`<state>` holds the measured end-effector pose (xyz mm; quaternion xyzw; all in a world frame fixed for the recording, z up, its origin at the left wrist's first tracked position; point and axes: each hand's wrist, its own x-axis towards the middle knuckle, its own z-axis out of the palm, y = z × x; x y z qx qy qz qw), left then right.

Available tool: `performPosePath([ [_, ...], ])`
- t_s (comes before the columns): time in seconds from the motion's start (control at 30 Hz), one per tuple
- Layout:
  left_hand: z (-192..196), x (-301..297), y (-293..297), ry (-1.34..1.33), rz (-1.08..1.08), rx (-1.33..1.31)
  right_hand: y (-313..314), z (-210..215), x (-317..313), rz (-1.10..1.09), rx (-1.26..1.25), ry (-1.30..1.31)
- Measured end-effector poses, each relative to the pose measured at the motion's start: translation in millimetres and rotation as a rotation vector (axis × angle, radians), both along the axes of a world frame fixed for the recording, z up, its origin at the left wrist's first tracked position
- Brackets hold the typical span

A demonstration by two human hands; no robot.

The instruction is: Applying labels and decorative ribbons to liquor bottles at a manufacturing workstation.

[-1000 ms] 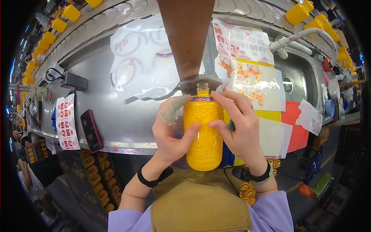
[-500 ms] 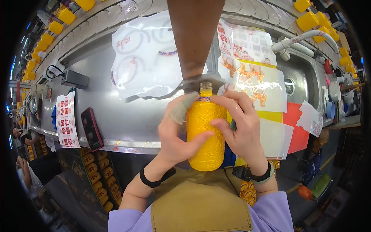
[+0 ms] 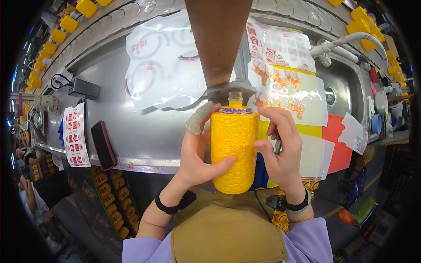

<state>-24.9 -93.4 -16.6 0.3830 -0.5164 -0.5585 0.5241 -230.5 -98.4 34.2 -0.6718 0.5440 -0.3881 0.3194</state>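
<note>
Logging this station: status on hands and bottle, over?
Left hand gripping yellow bottle; right hand at its right edge. Patterned band around bottle's shoulder. Brown post beyond.

**Bright yellow bottle (image 3: 234, 153) with a blue band (image 3: 235, 110)**

Swirling relief patterns the bottle; warmer flecks dot its band. The apron (image 3: 228, 228) is tan, the sleeves (image 3: 147, 250) lilac, the phone (image 3: 104, 145) black edged with pink, the sticker sheet (image 3: 75, 138) white with red print.

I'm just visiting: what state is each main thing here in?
Yellow bottle: uncapped, held
Patterned band: around the bottle's shoulder
Left hand: gripping the bottle, grey covering on a finger
Right hand: beside the bottle, a slim dark object tucked in it
Phone: lying down, screen dark
Clear sheet: spread out, edges wavy
</note>
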Motion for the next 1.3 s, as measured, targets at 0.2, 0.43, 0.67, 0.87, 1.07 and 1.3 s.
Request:
performPosePath([
  [0.2, -6.8, 0.2, 0.4, -0.171, 0.077, -0.234, -9.1, -2.9, 3.4, 0.083, -0.067, 0.080],
  [0.43, -1.3, 0.1, -2.8, -0.312, 0.111, -0.306, -11.1, -3.4, 4.9, 0.084, -0.073, 0.041],
  [0.67, 2.3, 1.2, -4.4, -0.335, 0.109, -0.311, -11.8, -2.6, 5.8, 0.087, -0.058, 0.036],
  [0.87, 8.0, 0.8, -7.5, -0.402, 0.097, -0.325, -13.7, -2.6, 5.8, 0.093, -0.066, 0.038],
  [1.07, 11.6, 1.3, -10.0, -0.444, 0.077, -0.362, -13.8, -2.2, 5.5, 0.102, -0.035, 0.005],
  [1.3, 12.1, 0.8, -10.2, -0.467, 0.066, -0.366, -14.6, -7.6, 7.3, 0.090, -0.088, 0.013],
])
